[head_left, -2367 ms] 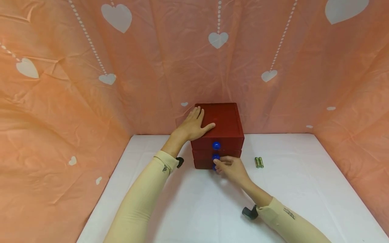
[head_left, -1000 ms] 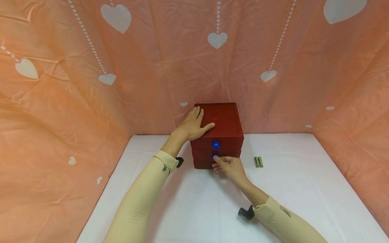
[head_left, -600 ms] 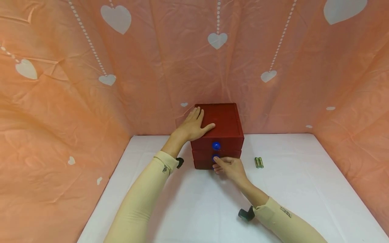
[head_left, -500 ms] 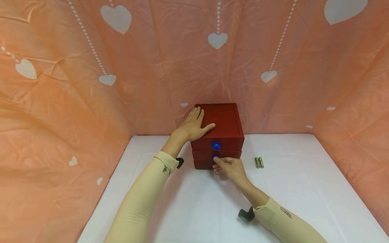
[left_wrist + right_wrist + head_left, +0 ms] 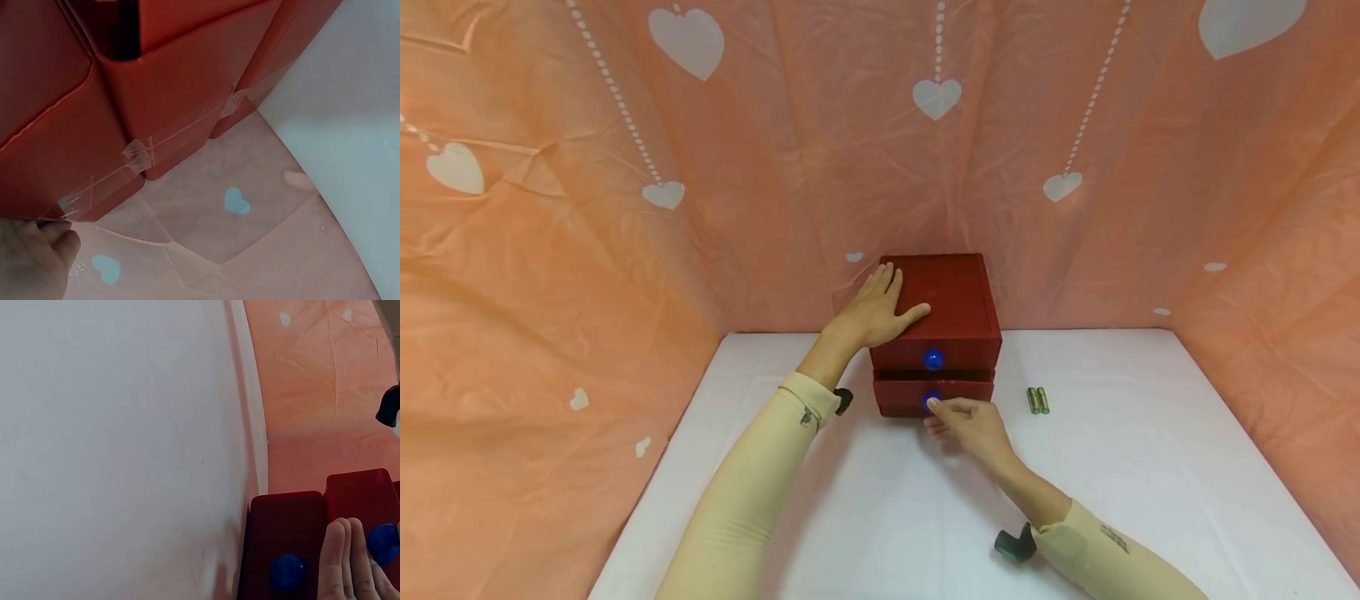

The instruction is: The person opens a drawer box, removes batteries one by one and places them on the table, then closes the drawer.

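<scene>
A dark red drawer box (image 5: 955,292) with blue knobs stands at the back of the table. My left hand (image 5: 876,312) rests on its top with fingers spread; the left wrist view catches part of that hand (image 5: 34,259) at the box's edge. My right hand (image 5: 973,429) pinches the blue knob (image 5: 932,401) of the middle drawer (image 5: 895,392), which sticks out a little below the top drawer. In the right wrist view the bottom drawer's knob (image 5: 288,573) sits beside my fingers (image 5: 337,556). What the middle drawer holds cannot be seen.
Two green batteries (image 5: 1038,401) lie side by side on the white tablecloth (image 5: 1120,467), right of the box. An orange-pink curtain (image 5: 820,167) with white hearts encloses the back and sides. Clear tape (image 5: 140,153) runs along the box's side.
The middle drawer has come partly out toward me, with my right hand drawing back on its knob. My left hand has stayed on the box top.
</scene>
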Motion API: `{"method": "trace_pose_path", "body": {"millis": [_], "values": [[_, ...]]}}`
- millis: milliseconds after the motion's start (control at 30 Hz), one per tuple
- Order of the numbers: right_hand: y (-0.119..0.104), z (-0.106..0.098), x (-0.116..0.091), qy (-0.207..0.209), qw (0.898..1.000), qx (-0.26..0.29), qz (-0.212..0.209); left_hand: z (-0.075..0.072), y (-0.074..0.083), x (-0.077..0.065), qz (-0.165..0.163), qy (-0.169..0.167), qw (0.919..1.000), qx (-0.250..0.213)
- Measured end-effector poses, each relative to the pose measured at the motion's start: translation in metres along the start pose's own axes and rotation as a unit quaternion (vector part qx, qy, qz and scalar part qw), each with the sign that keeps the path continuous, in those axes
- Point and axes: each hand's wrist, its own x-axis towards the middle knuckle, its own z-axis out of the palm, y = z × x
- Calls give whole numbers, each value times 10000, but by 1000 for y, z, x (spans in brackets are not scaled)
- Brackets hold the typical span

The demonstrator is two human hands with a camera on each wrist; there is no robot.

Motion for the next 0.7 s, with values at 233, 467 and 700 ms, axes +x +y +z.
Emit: {"method": "trace_pose_path", "body": {"millis": [233, 467, 700], "values": [[1, -1, -7, -116, 9997, 173, -92, 1, 0, 1, 11, 15, 10000, -23], [4, 0, -14, -184, 9995, 202, -175, 0, 0, 1, 19, 13, 10000, -25], [7, 0, -22, -292, 9988, 251, -300, -1, 0, 1, -1, -17, 10000, -14]]}}
